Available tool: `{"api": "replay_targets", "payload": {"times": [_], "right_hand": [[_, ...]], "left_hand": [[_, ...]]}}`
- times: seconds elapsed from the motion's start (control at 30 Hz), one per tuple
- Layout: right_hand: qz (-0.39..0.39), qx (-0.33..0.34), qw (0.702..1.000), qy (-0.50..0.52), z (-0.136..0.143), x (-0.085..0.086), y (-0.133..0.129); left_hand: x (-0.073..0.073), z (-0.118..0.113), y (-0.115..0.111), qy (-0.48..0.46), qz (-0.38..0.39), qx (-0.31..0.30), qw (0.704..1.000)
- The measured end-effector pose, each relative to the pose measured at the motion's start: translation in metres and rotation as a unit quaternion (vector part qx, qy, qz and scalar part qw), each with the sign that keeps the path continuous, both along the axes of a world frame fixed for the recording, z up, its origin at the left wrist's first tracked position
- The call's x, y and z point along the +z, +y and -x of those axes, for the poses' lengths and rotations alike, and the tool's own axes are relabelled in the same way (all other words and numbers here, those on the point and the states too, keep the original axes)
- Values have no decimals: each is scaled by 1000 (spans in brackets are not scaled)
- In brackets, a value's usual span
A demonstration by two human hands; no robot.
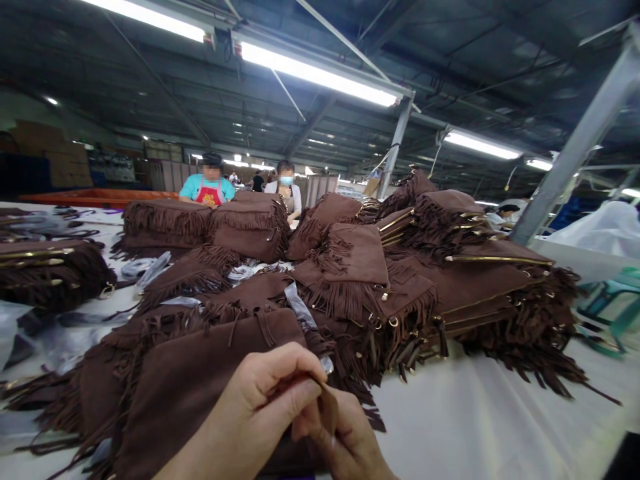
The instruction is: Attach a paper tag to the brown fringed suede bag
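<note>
Low in the middle of the view, my left hand (273, 393) and my right hand (350, 437) meet with their fingers pinched together. Between the fingertips shows a small brown piece (327, 408), mostly covered by the fingers; its kind is not clear. Behind and below my left hand lies a dark brown fringed bag (200, 373), flat on other fringed pieces. Just beyond the fingers, a clear plastic-wrapped strip (301, 308) rests on the pile.
Stacked brown fringed bags with gold zips (490, 287) cover the table (450, 413) ahead and right. More bags (50, 267) and clear plastic (65, 340) lie left. Two people (207, 187) are across the table. A metal post (575, 133) and green stool (613, 310) stand right.
</note>
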State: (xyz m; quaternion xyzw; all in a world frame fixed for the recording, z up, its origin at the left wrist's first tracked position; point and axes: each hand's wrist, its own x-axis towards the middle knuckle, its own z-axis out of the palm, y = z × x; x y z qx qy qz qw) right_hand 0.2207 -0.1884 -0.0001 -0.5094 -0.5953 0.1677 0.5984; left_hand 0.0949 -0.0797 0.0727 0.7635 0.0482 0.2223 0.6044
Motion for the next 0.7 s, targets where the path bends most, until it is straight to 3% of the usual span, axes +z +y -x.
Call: {"api": "replay_targets", "payload": {"times": [0.07,0.17,0.23,0.3,0.43,0.5,0.57,0.63,0.7], "right_hand": [[61,3,994,92,-1,-3,-2],[97,8,974,205,-9,-10,-9],[112,14,961,252,-16,-15,-15],[132,10,949,285,-24,-19,-20],[108,-23,937,331,-34,-15,-24],[76,-26,936,344,-35,-6,-21],[49,-19,933,357,-33,3,-17],[20,-9,929,369,-33,9,-13],[10,-3,930,367,-37,8,-13]], "left_hand": [[-20,1,8,27,-155,66,985],[-60,7,34,113,-355,109,922],[-76,11,50,159,-394,101,900],[-74,14,58,178,-381,92,903],[-38,7,34,128,-288,43,948],[-26,-5,10,108,-162,-17,981],[-30,-22,-10,108,23,-75,991],[-46,-40,-20,111,181,-125,969],[-64,-51,-20,125,238,-171,948]]}}
